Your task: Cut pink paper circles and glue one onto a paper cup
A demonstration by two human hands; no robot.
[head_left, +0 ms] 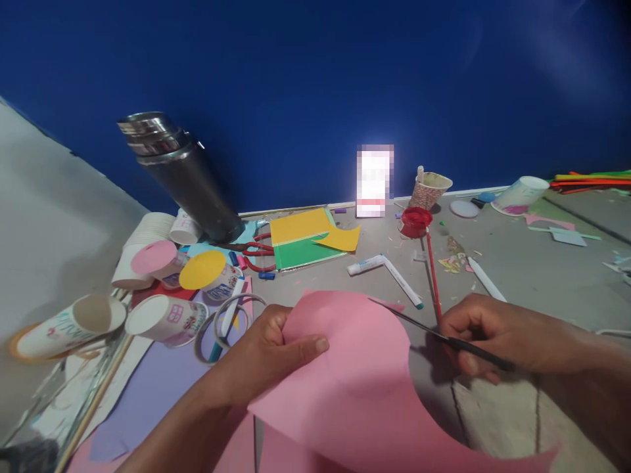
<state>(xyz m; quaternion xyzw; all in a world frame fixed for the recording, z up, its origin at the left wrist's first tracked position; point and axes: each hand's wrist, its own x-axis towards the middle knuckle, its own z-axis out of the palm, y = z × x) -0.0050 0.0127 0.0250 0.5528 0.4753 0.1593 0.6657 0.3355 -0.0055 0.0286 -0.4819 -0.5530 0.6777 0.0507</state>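
Observation:
A sheet of pink paper (365, 374) with a curved cut along its right side is gripped in my left hand (280, 348), the thumb pressed on top. Black-handled scissors (463, 345) are in my right hand (488, 328), fingers closed round the handles. Their blades reach left to the paper's upper right edge, where a narrow strip sticks out. Whether the blades are parted I cannot tell. Just beyond the paper lie white markers (401, 282). Left of my left hand are grey tape rolls (229, 328) and decorated paper cups (167, 318).
A dark flask (185, 177) leans against the blue wall at the back left. Yellow and green paper sheets (305, 243) lie beside red-handled tools (259, 249). A lit phone (374, 180) stands at the wall. Right of it are a patterned cup (428, 190) and red ribbon roll (415, 222).

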